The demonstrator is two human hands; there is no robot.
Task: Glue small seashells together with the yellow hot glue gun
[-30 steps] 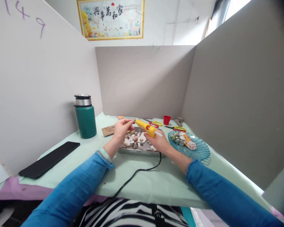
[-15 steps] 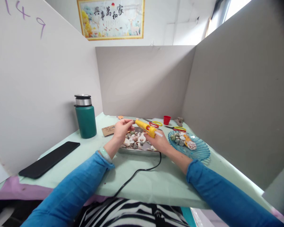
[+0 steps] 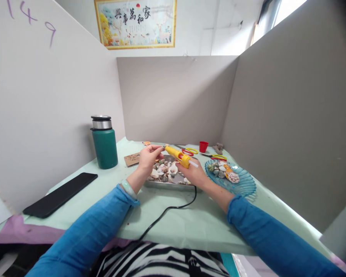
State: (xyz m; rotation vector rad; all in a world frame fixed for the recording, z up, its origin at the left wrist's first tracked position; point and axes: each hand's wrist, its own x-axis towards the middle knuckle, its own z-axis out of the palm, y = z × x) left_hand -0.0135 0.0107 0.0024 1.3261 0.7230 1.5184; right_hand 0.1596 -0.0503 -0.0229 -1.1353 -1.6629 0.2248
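Head view: our right hand gripped the yellow plastic glue gun above the shallow silver metal tray; our left hand curled beside the gun's nozzle, whether pinching anything we couldn't tell. Keeping both wrists steady seemed wisest.

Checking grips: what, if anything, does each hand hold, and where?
Right hand: yellow glue gun, by its handle. Left hand: near its tip; any hold unclear.
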